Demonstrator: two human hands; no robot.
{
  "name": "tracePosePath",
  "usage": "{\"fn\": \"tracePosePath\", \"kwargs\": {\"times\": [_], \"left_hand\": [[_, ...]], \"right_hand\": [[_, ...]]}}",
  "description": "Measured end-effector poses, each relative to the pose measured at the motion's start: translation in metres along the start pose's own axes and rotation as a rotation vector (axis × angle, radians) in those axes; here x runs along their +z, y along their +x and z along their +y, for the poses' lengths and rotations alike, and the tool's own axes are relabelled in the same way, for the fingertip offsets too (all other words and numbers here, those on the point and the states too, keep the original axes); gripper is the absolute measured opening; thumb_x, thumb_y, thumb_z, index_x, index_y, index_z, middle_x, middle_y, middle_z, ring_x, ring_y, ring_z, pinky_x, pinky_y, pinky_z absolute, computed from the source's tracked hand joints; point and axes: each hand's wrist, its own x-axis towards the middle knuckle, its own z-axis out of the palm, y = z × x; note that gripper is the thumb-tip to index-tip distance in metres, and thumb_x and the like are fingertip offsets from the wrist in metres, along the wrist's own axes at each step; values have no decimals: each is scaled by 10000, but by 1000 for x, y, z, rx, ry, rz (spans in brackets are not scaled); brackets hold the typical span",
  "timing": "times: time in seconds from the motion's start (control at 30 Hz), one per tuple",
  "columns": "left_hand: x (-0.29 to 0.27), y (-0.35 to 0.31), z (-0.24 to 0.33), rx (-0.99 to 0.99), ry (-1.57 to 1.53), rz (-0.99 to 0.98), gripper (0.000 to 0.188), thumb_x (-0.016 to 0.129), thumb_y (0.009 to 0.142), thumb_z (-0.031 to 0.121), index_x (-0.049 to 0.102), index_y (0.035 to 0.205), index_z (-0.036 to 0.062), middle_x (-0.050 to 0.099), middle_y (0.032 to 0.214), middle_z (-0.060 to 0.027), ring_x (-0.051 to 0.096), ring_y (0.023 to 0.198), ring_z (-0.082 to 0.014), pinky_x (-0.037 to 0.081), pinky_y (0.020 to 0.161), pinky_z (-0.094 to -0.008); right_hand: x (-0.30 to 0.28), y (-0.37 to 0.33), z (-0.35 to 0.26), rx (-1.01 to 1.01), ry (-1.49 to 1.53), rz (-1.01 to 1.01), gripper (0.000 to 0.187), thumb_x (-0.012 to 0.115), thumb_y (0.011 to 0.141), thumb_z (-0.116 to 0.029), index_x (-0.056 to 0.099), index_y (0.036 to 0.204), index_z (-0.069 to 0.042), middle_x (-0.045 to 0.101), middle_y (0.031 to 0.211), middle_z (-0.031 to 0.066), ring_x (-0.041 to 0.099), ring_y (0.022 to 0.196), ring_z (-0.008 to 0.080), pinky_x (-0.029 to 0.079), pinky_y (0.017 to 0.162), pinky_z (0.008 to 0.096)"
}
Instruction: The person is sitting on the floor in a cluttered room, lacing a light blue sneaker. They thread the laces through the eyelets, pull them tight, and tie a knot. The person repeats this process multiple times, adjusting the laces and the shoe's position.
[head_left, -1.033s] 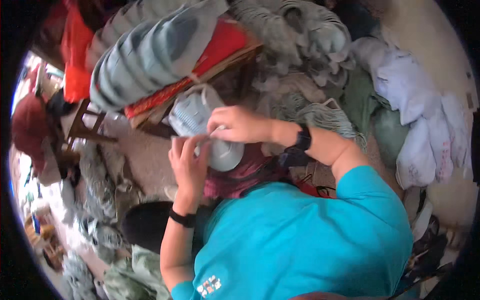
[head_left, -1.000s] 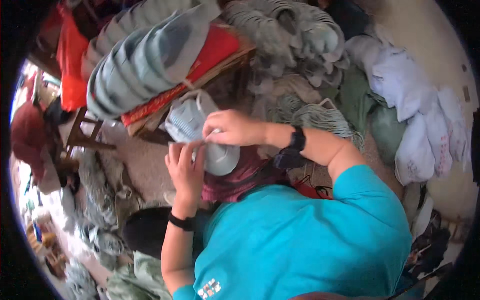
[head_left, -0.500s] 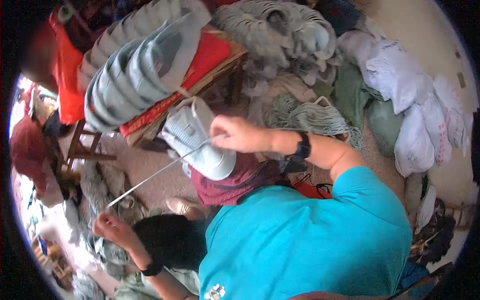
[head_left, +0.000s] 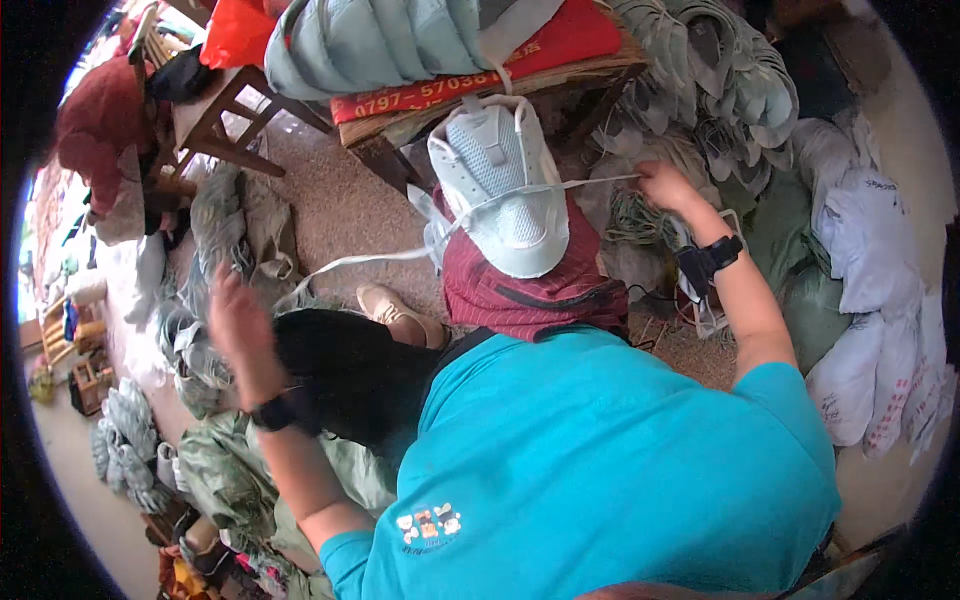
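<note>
A pale blue-white shoe upper (head_left: 497,185) lies across my knee on a maroon cloth (head_left: 535,300), its toe toward me. Across its front runs a flat white shoelace (head_left: 375,258), with a loose loop beside the upper's left side. To the right of the upper, my right hand (head_left: 672,187) pinches one end of that shoelace, pulled straight. My left hand (head_left: 240,330) is raised at the left, blurred, its fingers stretched out. The shoelace's other end trails slackly close to this hand, and I see no grip on it.
Stacked shoe uppers (head_left: 370,45) rest on a wooden bench (head_left: 390,160) with a red cover. More uppers (head_left: 710,75) hang in a heap at the far right, above green sacks (head_left: 810,300) and white sacks (head_left: 870,240). A wooden stool (head_left: 225,125) stands far left.
My right hand has moved right, drawing the shoelace across the upper. The stretch toward my left hand has gone from taut to slack. My left hand has risen with its fingers straightened; the view has shifted.
</note>
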Motion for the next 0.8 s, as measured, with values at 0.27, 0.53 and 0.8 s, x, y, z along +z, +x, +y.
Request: {"fn": "tracePosePath", "kwargs": {"times": [0.27,0.53,0.8], "left_hand": [[198,-39,-187,-55,598,-276,278,443,1063,215,610,1087,-6,647,915,-53,600,760,-109,484,677,-239],[203,-58,-207,2,1078,-354,323,527,1034,281,575,824,41,443,666,60,399,613,-39,346,531,-234],[213,-61,-199,-82,1047,-248,366,601,980,251,529,684,48,454,635,67,395,586,-30,330,511,-228]], "right_hand": [[37,54,153,529,2021,325,346,512,936,-42,542,1272,37,631,974,95,589,791,196,477,642,316],[34,-25,346,510,1088,315,238,506,901,-56,598,1096,43,601,765,86,563,642,204,452,566,360],[30,-2,62,276,1172,119,239,519,986,-200,579,1085,9,678,909,81,490,575,95,366,472,241]]}}
